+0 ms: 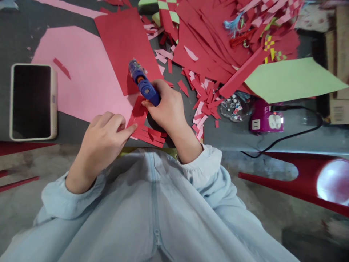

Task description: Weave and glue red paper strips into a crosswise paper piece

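Observation:
My right hand is closed round a blue hand tool with an orange part and a clear, shiny far end; I cannot make out its exact kind. Below the tool lies a folded piece of red paper with cut strips, near the table's front edge. My left hand has its fingers curled, and one extended digit presses on the left side of that red paper. Partly under the work lies a large pink paper sheet. A red paper sheet overlaps it behind the tool.
A phone lies at the left. Red and pink scraps and stacked red paper spread behind my right hand. Further right are a green sheet, a dish of beads and a purple device with a black cable.

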Demonstrator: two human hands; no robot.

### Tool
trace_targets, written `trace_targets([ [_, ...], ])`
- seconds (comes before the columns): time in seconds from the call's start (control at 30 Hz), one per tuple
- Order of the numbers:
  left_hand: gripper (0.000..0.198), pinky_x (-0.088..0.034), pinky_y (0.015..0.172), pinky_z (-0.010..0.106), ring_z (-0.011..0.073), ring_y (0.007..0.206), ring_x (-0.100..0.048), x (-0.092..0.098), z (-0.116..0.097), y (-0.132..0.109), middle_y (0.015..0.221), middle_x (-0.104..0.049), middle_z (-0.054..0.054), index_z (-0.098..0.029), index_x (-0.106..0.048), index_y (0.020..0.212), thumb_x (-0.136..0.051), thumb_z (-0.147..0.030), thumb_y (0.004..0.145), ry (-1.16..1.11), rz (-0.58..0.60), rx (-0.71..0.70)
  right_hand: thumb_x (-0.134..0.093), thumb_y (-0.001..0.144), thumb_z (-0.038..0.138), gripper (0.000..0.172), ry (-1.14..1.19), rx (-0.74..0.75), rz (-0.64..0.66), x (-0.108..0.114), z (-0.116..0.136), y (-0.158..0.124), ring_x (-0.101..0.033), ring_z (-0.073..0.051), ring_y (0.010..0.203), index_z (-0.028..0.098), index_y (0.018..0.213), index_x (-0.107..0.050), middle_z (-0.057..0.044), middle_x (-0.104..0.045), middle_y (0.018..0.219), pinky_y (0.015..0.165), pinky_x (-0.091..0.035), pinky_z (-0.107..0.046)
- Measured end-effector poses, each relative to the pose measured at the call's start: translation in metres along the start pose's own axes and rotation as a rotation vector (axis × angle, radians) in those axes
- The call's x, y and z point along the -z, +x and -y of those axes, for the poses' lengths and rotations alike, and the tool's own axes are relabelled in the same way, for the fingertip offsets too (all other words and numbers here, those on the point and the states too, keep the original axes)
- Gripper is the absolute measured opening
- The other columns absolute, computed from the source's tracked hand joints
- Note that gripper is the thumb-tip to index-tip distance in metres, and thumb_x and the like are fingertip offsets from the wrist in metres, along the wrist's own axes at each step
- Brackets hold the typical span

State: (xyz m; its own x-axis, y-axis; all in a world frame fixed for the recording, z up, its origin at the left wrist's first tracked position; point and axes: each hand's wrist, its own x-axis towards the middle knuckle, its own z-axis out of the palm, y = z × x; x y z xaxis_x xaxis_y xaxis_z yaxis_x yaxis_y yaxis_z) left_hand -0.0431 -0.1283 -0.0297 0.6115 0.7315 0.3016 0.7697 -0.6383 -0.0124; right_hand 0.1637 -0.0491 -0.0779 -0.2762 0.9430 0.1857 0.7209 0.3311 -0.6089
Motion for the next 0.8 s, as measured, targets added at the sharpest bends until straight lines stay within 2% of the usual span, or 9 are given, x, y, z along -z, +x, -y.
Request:
trace_targets([
  [0.13, 0.024, -0.04, 0.064, 0.033, 0.0201, 0.073, -0.052, 0.0018, -0.0026, 0.001, 0.076, -0.063, 0.005, -0.017, -0.074, 0.081, -0.061, -0.027, 0.099, 0.035, -0.042, -0.033, -0.059, 0.089, 0.034, 0.033, 0.001, -0.007, 0.006, -0.0005, 0.0002, 0.0, -0.069, -0.032, 0.111, 0.022, 0.119, -0.051, -0.009, -0.072, 0.112, 0.1, -0.054, -0.055],
  [0.37, 0.025, -0.037, 0.064, 0.033, 0.0186, 0.073, -0.051, 0.0012, -0.0042, -0.0002, 0.076, -0.06, 0.005, -0.016, -0.071, 0.078, -0.061, -0.025, 0.099, 0.027, -0.038, -0.016, -0.057, 0.09, 0.034, 0.032, 0.017, -0.006, 0.011, -0.0013, -0.001, -0.0005, -0.067, -0.032, 0.117, 0.023, 0.12, -0.052, -0.009, -0.071, 0.116, 0.103, -0.052, -0.056],
  [0.8, 0.033, -0.038, 0.065, 0.035, 0.0188, 0.072, -0.052, 0.0032, -0.005, 0.0006, 0.076, -0.06, 0.005, -0.019, -0.069, 0.076, -0.052, -0.03, 0.103, -0.03, 0.066, 0.073, -0.054, 0.092, 0.036, 0.032, 0.006, -0.037, 0.018, 0.002, 0.0058, -0.0014, -0.065, -0.033, 0.12, 0.023, 0.121, -0.053, -0.009, -0.071, 0.117, 0.102, -0.052, -0.055],
])
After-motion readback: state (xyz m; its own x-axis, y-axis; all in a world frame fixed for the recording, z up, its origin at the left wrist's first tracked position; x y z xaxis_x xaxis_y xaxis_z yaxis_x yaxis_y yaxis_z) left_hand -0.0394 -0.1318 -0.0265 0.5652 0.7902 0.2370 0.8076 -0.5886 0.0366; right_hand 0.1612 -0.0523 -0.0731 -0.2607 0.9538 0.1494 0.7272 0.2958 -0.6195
